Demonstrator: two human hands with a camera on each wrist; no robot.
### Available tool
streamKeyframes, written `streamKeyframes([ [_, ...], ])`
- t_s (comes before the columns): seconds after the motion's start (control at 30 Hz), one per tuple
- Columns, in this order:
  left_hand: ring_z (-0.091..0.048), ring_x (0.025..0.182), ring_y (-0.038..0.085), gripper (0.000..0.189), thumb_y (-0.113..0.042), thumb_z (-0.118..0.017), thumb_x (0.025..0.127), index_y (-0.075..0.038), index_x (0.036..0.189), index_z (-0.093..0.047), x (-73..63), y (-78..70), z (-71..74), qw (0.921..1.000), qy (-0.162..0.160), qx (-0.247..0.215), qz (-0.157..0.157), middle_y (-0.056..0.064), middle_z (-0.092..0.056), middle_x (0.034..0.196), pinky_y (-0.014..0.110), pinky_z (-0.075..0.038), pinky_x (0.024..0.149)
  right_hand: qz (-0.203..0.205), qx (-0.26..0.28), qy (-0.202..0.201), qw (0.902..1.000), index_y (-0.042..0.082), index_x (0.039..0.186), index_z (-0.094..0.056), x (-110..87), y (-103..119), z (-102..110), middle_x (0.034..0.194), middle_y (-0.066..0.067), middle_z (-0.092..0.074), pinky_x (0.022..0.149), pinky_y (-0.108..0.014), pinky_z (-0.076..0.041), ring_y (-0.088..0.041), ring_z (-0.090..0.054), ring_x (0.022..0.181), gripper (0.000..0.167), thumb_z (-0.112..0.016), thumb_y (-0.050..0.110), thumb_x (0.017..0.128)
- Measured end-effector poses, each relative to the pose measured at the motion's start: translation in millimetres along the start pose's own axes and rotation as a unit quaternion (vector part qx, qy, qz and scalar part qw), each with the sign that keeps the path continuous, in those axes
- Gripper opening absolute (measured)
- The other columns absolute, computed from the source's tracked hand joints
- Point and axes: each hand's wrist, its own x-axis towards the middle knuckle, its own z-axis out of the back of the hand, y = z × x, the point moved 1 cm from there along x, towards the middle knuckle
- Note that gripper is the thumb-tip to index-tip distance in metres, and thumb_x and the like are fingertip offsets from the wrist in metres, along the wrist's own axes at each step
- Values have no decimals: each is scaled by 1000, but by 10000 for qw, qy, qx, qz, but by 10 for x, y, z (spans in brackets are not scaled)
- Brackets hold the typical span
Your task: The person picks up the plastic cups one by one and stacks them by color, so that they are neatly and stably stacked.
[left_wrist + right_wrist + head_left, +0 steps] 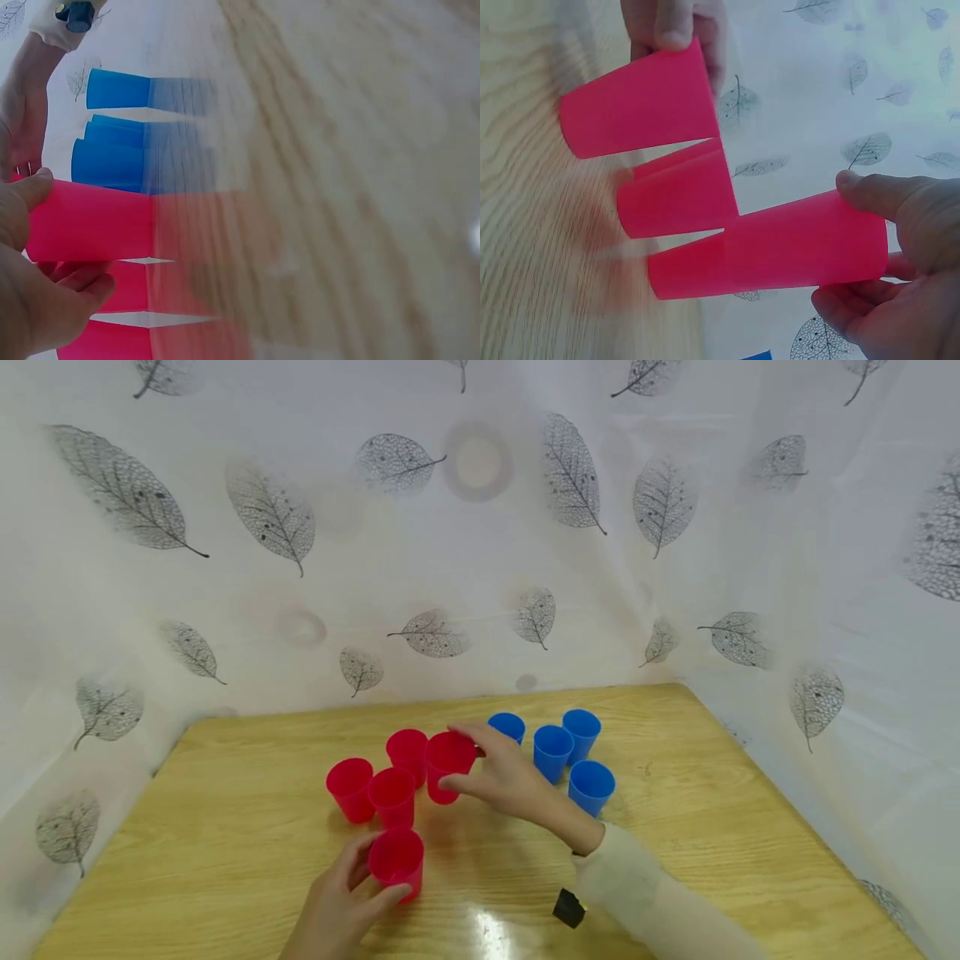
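My left hand [341, 893] grips a red plastic cup [397, 864] at the near side of the table, thumb and fingers around it. That cup [94, 221] stands upright on the tabletop in the left wrist view. My right hand [506, 772] holds another red cup [450, 764] near its rim. In the right wrist view this cup [810, 247] is raised off the table, partly in front of a standing red cup [686, 266]. Three more red cups stand upright nearby: one at left [350, 789], one in the middle [392, 797] and one behind [407, 752].
Several blue cups [552, 752] stand to the right, beyond my right hand, which partly hides one [507, 727]. A small black object [568, 908] shows beside the right sleeve. Leaf-patterned white sheeting [480, 560] borders the wooden table [712, 827] at the back and sides.
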Motion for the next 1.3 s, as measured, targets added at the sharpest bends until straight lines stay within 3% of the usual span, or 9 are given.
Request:
streamKeyframes([
  [0.13, -64, 122, 33, 67, -22, -91, 80, -10, 137, -57, -8, 18, 37, 9998, 38, 194, 98, 5, -65, 132, 42, -58, 96, -167, 402, 100, 9990, 2, 148, -51, -92, 58, 84, 134, -9, -62, 98, -44, -57, -24, -62, 114, 71, -85, 19, 88],
  [0.37, -64, 122, 34, 73, -27, -92, 79, -8, 139, -55, -8, 42, 80, 9986, -8, 473, 223, 8, -64, 135, 43, -58, 97, -74, 669, 234, 9975, 3, 145, -53, -184, 158, 152, 130, -6, -62, 94, -28, -57, -22, -61, 114, 69, -86, 19, 86],
  [0.57, -63, 124, 34, 76, -32, -91, 80, -8, 141, -53, -4, 57, 115, 9969, -35, 639, 463, 8, -64, 136, 47, -56, 99, 104, 929, 254, 9953, 4, 147, -52, -218, 239, 147, 132, -5, -61, 95, -27, -56, -21, -60, 116, 72, -87, 16, 86],
  [0.73, -64, 122, 36, 78, -29, -93, 78, -4, 140, -53, 4, 80, 144, 9961, -13, 808, 360, 11, -64, 135, 47, -57, 98, -86, 1352, 163, 9906, 2, 145, -52, -229, 295, 124, 131, -8, -62, 91, -30, -59, -24, -62, 114, 68, -85, 14, 87],
  [0.9, -64, 122, 37, 79, -28, -93, 78, -4, 141, -53, 3, 93, 146, 9954, -14, 844, 448, 12, -63, 135, 47, -58, 96, -151, 1674, 228, 9855, 2, 142, -54, -228, 340, 94, 128, -9, -63, 87, -30, -60, -23, -63, 111, 63, -84, 12, 87],
  [1.13, -64, 122, 37, 78, -25, -93, 77, -4, 140, -53, -2, 83, 141, 9964, 66, 763, 357, 11, -64, 134, 48, -57, 97, 205, 1845, 575, 9809, 2, 144, -52, -249, 447, 12, 129, -7, -64, 95, -30, -57, -17, -63, 113, 66, -84, 8, 87],
  [1.3, -64, 123, 36, 75, -22, -93, 77, -5, 139, -54, -7, 75, 145, 9975, 106, 646, 282, 10, -65, 134, 49, -55, 100, 154, 1908, 634, 9795, 4, 146, -51, -246, 530, -73, 128, -4, -65, 99, -29, -55, -12, -63, 112, 69, -84, 11, 87],
])
